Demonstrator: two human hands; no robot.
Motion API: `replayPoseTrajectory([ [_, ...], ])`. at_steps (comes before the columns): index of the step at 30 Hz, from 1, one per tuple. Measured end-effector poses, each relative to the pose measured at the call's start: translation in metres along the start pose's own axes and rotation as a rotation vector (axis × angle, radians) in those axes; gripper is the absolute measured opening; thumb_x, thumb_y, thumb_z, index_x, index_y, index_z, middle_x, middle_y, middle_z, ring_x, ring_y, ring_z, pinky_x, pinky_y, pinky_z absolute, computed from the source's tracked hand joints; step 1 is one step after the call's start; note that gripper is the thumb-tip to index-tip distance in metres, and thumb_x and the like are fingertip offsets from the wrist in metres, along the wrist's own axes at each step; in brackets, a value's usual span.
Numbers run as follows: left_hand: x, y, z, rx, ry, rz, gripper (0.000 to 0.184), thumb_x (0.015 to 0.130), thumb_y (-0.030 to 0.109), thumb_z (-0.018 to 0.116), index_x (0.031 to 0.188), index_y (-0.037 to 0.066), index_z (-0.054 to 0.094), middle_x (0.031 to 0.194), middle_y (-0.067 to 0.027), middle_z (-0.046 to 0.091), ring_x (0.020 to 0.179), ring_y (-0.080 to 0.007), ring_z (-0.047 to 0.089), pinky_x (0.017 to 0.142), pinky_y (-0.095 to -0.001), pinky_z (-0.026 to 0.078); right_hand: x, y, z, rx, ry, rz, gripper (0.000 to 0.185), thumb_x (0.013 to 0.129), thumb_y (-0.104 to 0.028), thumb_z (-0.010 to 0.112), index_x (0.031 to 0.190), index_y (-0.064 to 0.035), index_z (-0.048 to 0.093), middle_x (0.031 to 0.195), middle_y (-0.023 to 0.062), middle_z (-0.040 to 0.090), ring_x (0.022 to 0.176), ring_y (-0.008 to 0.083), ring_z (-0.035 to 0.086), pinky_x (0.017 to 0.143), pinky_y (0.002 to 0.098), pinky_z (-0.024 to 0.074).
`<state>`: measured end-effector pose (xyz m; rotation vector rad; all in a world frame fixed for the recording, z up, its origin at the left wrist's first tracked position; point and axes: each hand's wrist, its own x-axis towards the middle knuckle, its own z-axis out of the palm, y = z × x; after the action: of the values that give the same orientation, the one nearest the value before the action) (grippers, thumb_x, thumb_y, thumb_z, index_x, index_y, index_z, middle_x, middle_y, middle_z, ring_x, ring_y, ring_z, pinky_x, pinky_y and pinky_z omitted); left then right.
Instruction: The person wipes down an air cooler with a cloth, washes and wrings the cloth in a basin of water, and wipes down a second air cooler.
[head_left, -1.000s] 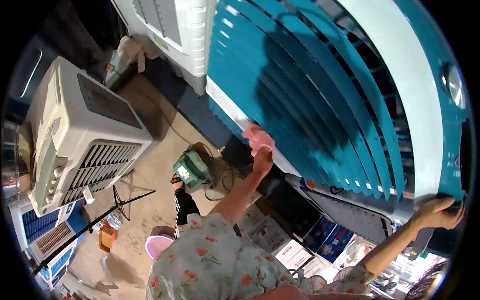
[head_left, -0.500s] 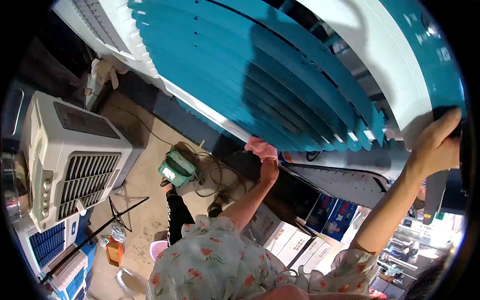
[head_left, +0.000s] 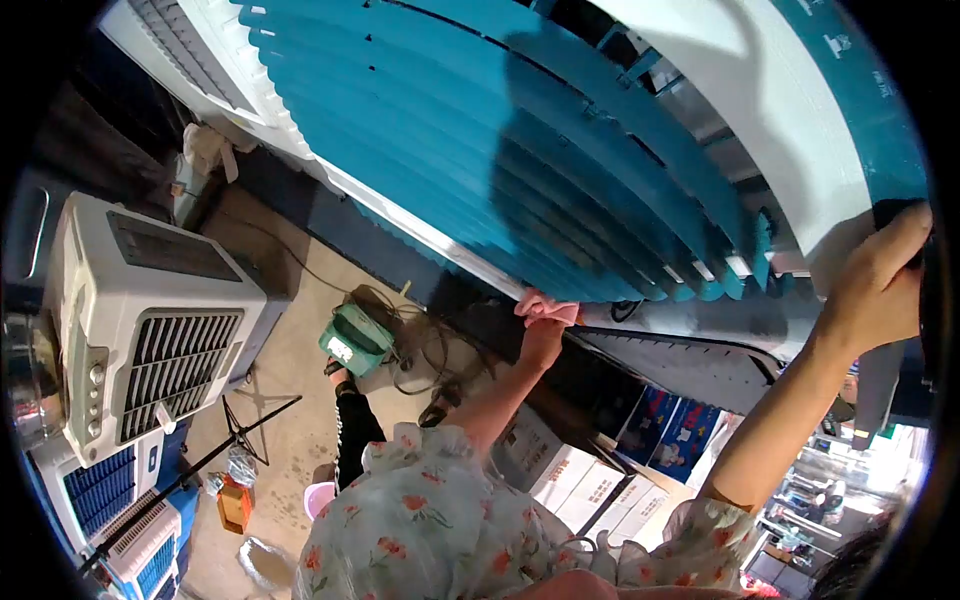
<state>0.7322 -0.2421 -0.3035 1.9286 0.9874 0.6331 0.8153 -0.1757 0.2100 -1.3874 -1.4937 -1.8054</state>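
Observation:
A large air cooler with teal slats [head_left: 430,150] and a white frame fills the upper part of the view. My left hand [head_left: 541,343] is closed on a pink cloth [head_left: 547,308], which touches the lower white edge of the slatted front. At the far right my right hand [head_left: 880,285] grips the dark edge of the cooler beside its teal top panel [head_left: 860,90]; its fingertips are partly hidden. A shadow falls across the slats and the white frame.
A white cooler [head_left: 150,330] stands at the left, with smaller blue and white units [head_left: 100,490] below. On the floor are a green box [head_left: 356,340] with cables, a thin black stand [head_left: 238,433], an orange box [head_left: 234,504] and a pink basin [head_left: 319,498]. Cartons [head_left: 590,490] lie lower centre.
The view has shifted, and the cooler sits differently in it. My left hand and the cloth have moved slightly right along the lower edge. My right hand still holds the far edge.

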Motion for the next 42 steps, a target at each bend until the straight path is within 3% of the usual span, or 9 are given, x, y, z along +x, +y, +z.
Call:
replayPoseTrajectory([
  [6, -0.003, 0.019, -0.022, 0.112, 0.011, -0.017, 0.028, 0.073, 0.002, 0.053, 0.1, 0.008, 0.058, 0.086, -0.0152, 0.062, 0.082, -0.0308, 0.061, 0.069, -0.0413, 0.049, 0.058, -0.084, 0.008, -0.58, -0.272, 0.566, 0.048, 0.093, -0.034, 0.034, 0.115, 0.009, 0.037, 0.116, 0.0303, 0.033, 0.113, 0.0438, 0.034, 0.088, 0.0583, 0.0312],
  [9, -0.012, 0.017, -0.029, 0.174, 0.067, -0.037, 0.029, 0.071, 0.002, 0.055, 0.1, 0.007, 0.058, 0.085, -0.0152, 0.062, 0.08, -0.0322, 0.061, 0.067, -0.0427, 0.049, 0.013, -0.018, -0.002, -0.048, 0.064, -0.238, 0.049, 0.093, -0.035, 0.035, 0.115, 0.009, 0.037, 0.117, 0.0304, 0.033, 0.113, 0.0444, 0.034, 0.088, 0.0588, 0.0316],
  [17, -0.006, -0.039, -0.059, 0.245, 0.081, -0.08, 0.031, 0.073, 0.002, 0.054, 0.103, 0.009, 0.056, 0.09, -0.0157, 0.061, 0.077, -0.0367, 0.059, 0.065, -0.0459, 0.048, 0.014, -0.017, 0.001, -0.035, 0.08, -0.199, 0.049, 0.092, -0.036, 0.036, 0.115, 0.0078, 0.038, 0.119, 0.0297, 0.032, 0.115, 0.0447, 0.034, 0.086, 0.0606, 0.033],
  [19, -0.004, -0.034, -0.053, 0.091, 0.388, 0.264, 0.03, 0.074, 0.002, 0.052, 0.102, 0.01, 0.058, 0.089, -0.0146, 0.062, 0.078, -0.034, 0.061, 0.069, -0.045, 0.049, 0.014, -0.017, 0.001, -0.048, 0.065, -0.154, 0.049, 0.092, -0.036, 0.036, 0.116, 0.0073, 0.038, 0.121, 0.0293, 0.031, 0.117, 0.0447, 0.033, 0.089, 0.0609, 0.0324],
  [25, -0.007, -0.095, 0.056, -0.638, -0.038, 0.146, 0.014, 0.075, 0.007, 0.05, 0.08, 0.009, 0.063, 0.079, -0.0135, 0.063, 0.074, -0.032, 0.061, 0.065, -0.0451, 0.047, 0.011, -0.017, -0.007, -0.086, 0.003, -0.061, 0.047, 0.095, -0.035, 0.037, 0.122, 0.0038, 0.038, 0.13, 0.0264, 0.03, 0.121, 0.0406, 0.031, 0.096, 0.0551, 0.0267],
  [30, -0.041, -0.117, -0.022, -1.449, -0.342, -0.421, 0.018, 0.084, 0.02, 0.048, 0.091, 0.009, 0.06, 0.087, -0.0081, 0.059, 0.08, -0.0205, 0.056, 0.073, -0.0361, 0.045, 0.002, 0.019, -0.005, -0.223, 0.106, -0.118, 0.064, 0.082, -0.055, 0.051, 0.097, 0.0063, 0.058, 0.084, 0.0249, 0.058, 0.078, 0.0367, 0.057, 0.072, 0.0462, 0.0426],
  [35, -0.075, -0.071, -0.246, -2.235, -0.053, -0.774, 0.023, 0.086, 0.03, 0.05, 0.096, 0.012, 0.059, 0.095, -0.0029, 0.06, 0.089, -0.0171, 0.055, 0.083, -0.032, 0.045, -0.014, 0.045, -0.004, -0.212, 0.05, -0.038, 0.064, 0.083, -0.055, 0.045, 0.095, 0.007, 0.058, 0.089, 0.0234, 0.058, 0.08, 0.0347, 0.056, 0.068, 0.0446, 0.044],
  [37, -0.064, -0.107, -0.259, -2.273, 0.033, -0.058, 0.024, 0.086, 0.027, 0.05, 0.103, 0.011, 0.058, 0.101, -0.0034, 0.059, 0.095, -0.0174, 0.054, 0.086, -0.0313, 0.044, -0.019, 0.063, -0.006, -0.223, 0.036, -0.085, 0.056, 0.083, -0.045, 0.046, 0.087, 0.0091, 0.058, 0.081, 0.0232, 0.059, 0.07, 0.0339, 0.056, 0.06, 0.0435, 0.0444],
  [42, -0.046, -0.185, -0.355, -1.758, 0.283, -0.538, 0.037, 0.086, 0.013, 0.051, 0.122, 0.01, 0.048, 0.115, -0.0018, 0.052, 0.104, -0.0173, 0.051, 0.091, -0.0274, 0.04, -0.012, 0.031, -0.008, -0.378, 0.026, -0.058, 0.047, 0.083, -0.032, 0.042, 0.084, 0.0116, 0.059, 0.082, 0.028, 0.06, 0.073, 0.0374, 0.058, 0.069, 0.0456, 0.0465],
])
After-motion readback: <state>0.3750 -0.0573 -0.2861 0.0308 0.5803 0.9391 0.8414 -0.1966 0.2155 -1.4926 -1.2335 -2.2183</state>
